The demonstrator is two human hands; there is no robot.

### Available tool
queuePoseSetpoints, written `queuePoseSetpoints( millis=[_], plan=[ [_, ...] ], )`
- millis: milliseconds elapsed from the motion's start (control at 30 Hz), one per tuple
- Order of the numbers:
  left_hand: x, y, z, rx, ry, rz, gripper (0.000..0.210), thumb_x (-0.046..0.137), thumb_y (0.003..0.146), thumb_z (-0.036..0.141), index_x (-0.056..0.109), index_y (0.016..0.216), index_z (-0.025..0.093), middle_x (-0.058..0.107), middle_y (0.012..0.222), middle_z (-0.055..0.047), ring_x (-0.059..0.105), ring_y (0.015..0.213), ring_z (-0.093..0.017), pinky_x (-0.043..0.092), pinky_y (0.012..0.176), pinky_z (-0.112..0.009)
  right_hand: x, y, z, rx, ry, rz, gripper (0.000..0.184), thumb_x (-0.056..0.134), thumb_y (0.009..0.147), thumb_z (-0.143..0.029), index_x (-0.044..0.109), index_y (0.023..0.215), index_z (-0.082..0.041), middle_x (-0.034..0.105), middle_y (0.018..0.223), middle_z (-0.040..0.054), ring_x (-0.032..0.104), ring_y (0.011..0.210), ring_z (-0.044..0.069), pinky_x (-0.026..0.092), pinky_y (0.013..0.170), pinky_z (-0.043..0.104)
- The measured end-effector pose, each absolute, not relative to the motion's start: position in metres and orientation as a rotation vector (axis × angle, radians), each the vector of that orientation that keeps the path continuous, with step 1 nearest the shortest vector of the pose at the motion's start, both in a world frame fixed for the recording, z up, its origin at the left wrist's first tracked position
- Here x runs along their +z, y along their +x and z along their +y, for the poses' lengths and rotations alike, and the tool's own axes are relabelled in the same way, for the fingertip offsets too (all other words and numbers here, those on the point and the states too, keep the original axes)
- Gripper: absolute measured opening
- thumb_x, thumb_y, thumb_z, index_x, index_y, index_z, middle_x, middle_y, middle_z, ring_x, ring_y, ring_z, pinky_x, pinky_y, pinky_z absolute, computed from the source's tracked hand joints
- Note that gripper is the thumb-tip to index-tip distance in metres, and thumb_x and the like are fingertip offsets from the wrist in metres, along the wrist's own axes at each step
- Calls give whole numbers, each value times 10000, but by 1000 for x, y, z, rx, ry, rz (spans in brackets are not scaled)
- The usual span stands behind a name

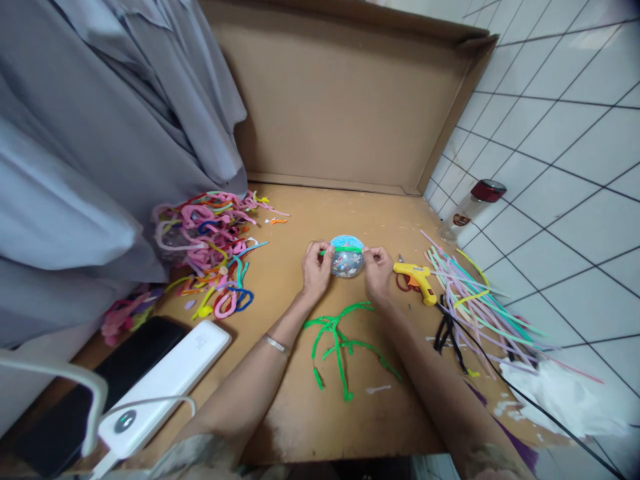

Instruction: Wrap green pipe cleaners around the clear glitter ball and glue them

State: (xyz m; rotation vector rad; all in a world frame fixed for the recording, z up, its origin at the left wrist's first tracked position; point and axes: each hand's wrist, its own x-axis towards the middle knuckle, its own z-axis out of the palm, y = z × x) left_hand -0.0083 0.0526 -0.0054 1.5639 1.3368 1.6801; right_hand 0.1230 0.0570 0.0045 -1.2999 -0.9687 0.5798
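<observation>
My left hand (pixel 316 272) and my right hand (pixel 379 270) are both closed, pinching the two ends of a green pipe cleaner (pixel 347 249). It runs across a small round see-through object (pixel 347 266) with pale and coloured bits showing in its lower part. Light blue strands (pixel 347 239) cover its top. Whether my fingers also press on the round object, I cannot tell. Between my forearms lies a branching shape of green pipe cleaners (pixel 340 340), flat on the table.
A yellow glue gun (pixel 419 279) and scissors (pixel 406 283) lie right of my hand, near straight pipe cleaners (pixel 465 300). A jar (pixel 470 212) stands by the tiles. Tangled pipe cleaners (pixel 210 233), a white power bank (pixel 170 380) and a black phone-like slab (pixel 115 380) lie left.
</observation>
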Motion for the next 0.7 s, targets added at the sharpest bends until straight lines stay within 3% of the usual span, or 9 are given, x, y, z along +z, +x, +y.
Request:
queuePoseSetpoints(
  millis=[433,700],
  plan=[
    [-6,-1,53,1643,1488,1397,237,427,932,418,487,832,212,541,851,-22,533,817,-150,444,759,-249,7,117,53,656,-1220,-826,311,581,679,-502,536,673,-195,553,627,-27,476,621,122,431,639,267],
    [-9,0,57,1671,1475,1390,253,419,951,406,517,837,203,558,895,-46,547,890,-166,448,830,-279,15,114,51,760,-1155,-796,345,593,670,-532,498,655,-201,500,598,-46,430,585,102,401,582,246]
  ],
)
